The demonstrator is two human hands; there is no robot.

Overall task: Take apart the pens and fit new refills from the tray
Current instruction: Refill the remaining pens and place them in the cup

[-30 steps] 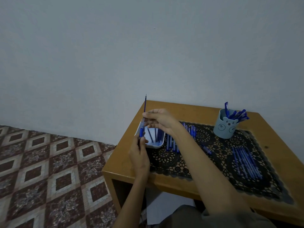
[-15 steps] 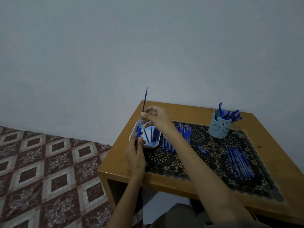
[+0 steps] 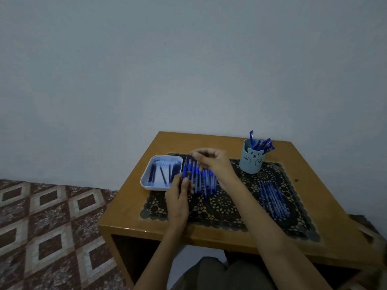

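Blue at its rubber grip, the pen [image 3: 184, 172] stood nearly upright in the left hand [image 3: 178, 198], whose fingers curled round its lower barrel, by the tray's near-right corner. The right hand [image 3: 214, 163] hovered beside the pen's tip with fingers curled; blur hid whether they pinched anything. The pale tray [image 3: 144, 179] sat by the wooden tabletop's [image 3: 129, 208] left edge, with dark refills [image 3: 162, 174] inside. A row of pens [image 3: 202, 182] lay just right of it on a black lace mat [image 3: 226, 207]. A bear-faced cup [image 3: 252, 161] of pens stood toward the far edge, and more pens [image 3: 274, 200] lay toward the right edge. Behind rose a plain pale wall [image 3: 188, 70]; patterned floor tiles [image 3: 41, 227] lay to the left.
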